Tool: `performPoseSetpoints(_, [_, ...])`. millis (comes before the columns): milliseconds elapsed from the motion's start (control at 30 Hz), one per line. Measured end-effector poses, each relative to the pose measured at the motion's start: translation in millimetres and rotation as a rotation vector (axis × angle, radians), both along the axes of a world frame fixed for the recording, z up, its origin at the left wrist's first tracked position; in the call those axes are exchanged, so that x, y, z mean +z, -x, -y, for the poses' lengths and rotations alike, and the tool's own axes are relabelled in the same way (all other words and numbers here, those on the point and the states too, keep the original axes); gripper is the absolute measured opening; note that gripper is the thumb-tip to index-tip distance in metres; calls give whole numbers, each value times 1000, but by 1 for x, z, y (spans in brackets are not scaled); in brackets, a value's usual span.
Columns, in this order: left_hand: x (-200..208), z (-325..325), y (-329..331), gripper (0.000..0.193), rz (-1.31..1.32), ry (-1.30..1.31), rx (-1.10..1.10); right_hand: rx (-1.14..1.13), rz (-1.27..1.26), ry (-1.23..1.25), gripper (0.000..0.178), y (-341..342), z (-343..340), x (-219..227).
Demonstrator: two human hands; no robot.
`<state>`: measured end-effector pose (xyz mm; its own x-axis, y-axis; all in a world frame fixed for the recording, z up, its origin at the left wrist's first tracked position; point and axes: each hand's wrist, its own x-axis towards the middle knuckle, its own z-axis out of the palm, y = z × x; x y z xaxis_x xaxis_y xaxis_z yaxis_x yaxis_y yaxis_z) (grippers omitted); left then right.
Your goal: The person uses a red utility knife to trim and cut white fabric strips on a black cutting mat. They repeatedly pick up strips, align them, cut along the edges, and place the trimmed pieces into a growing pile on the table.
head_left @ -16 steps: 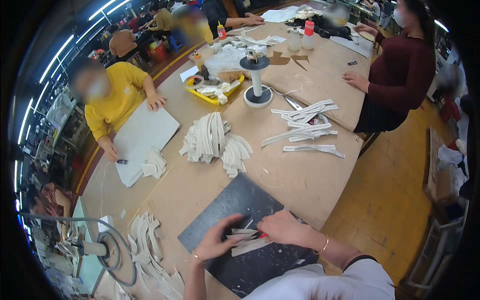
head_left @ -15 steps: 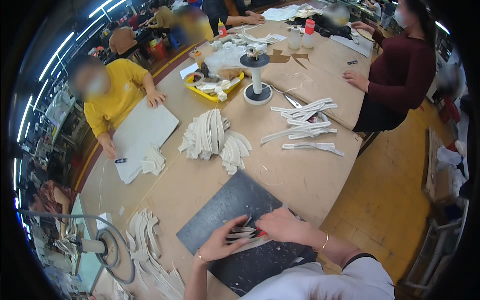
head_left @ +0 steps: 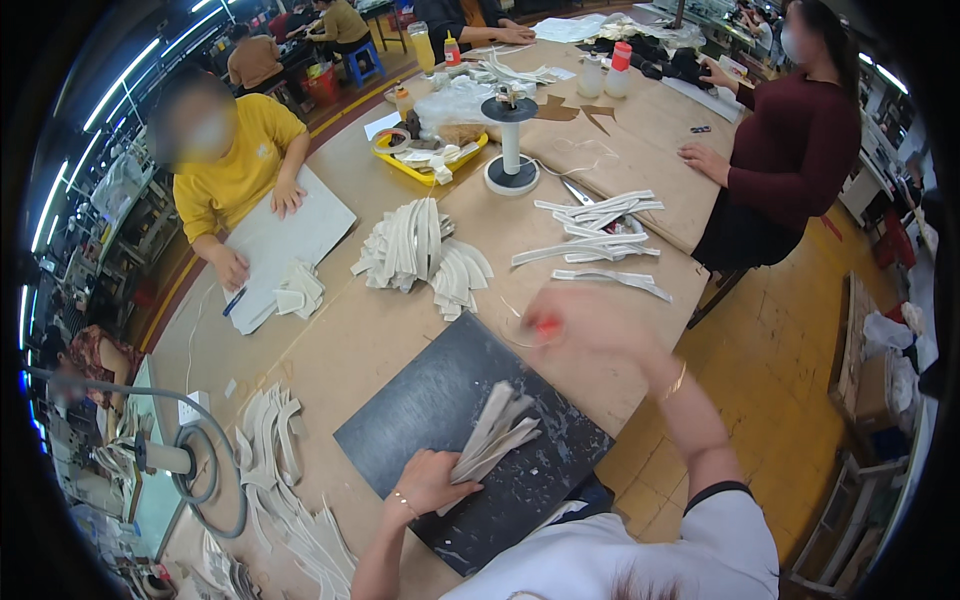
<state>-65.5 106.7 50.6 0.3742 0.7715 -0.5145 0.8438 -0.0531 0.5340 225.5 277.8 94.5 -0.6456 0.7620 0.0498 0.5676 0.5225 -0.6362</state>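
My left hand [head_left: 434, 484] is closed around a bundle of off-white fabric strips [head_left: 492, 436]. The strips fan out over a dark, scuffed work board [head_left: 400, 420] in front of me. Off to the right, my right hand [head_left: 607, 328] is raised beyond the board's far right side, smeared by motion. A small red object [head_left: 547, 327] shows at its fingers, too blurred to name. A thin pale thread [head_left: 512, 310] lies or hangs beside it.
Strip piles [head_left: 415, 245] stand beyond the board, with more loose strips [head_left: 285, 480] at left and white bands [head_left: 600, 225] near scissors [head_left: 577, 192]. A thread spool [head_left: 511, 150] and yellow tray [head_left: 420, 170] sit farther off. Co-workers in yellow [head_left: 245, 150] and maroon [head_left: 800, 140] flank the table.
My right hand has left the strips and swung up and to the right with the red object. My left hand keeps the bundle, now lying uncovered on the board.
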Motion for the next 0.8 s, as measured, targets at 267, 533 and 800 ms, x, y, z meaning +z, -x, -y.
performPoseSetpoints(267, [0, 23, 15, 51, -64, 1, -78, -360, 609, -292, 53, -101, -179, -52])
performPoseSetpoints(533, [-7, 19, 17, 52, -53, 15, -65, -310, 851, -175, 49, -88, -213, -55])
performPoseSetpoints(800, [-2, 19, 12, 50, -93, 105, 0, -430, 703, -304, 29, -88, -205, -24])
